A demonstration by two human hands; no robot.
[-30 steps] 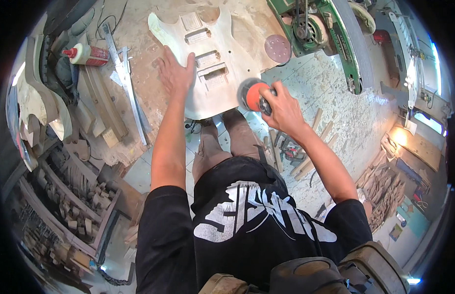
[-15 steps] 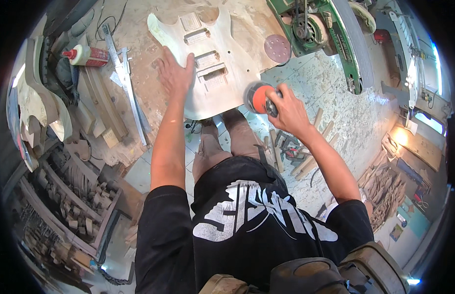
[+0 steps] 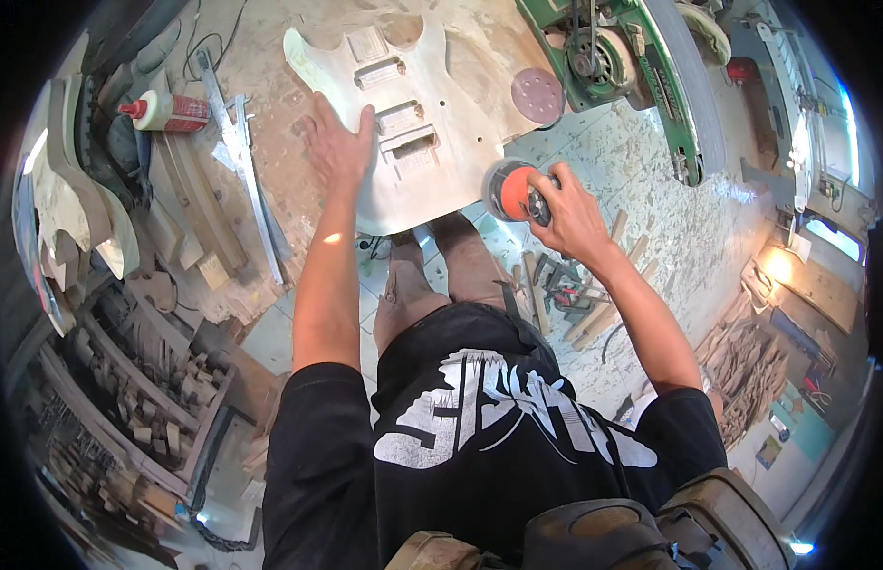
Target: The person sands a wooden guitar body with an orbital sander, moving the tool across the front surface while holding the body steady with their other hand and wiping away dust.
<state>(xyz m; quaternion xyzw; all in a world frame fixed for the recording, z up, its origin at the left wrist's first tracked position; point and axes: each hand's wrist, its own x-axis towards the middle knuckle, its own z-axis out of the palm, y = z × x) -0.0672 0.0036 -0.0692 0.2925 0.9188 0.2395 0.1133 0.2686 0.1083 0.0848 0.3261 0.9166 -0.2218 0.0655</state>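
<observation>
A pale, unfinished wooden electric guitar body (image 3: 432, 185) lies on the workbench, with rectangular pickup cavities cut in its face. My left hand (image 3: 339, 150) rests on its left edge with fingers spread, the thumb on the wood. My right hand (image 3: 575, 218) is wrapped round an orange and black orbital sander (image 3: 514, 193). The sander is tilted, its round pad facing the body's lower right edge. Whether the pad touches the wood there, I cannot tell. A purplish round sanding disc (image 3: 537, 95) with holes lies beyond it, at the bench edge.
A green belt-driven machine (image 3: 684, 142) stands at the far right. To the left lie a white glue bottle (image 3: 175, 111) with a red cap, metal rulers (image 3: 240, 142) and wood strips (image 3: 199, 204). Guitar-shaped pieces (image 3: 76, 199) stand far left. Clamps (image 3: 563, 285) and offcuts are on the floor.
The sander in my right hand has shifted slightly right, and its tilt has changed a little. My left hand and the guitar body are almost where they were.
</observation>
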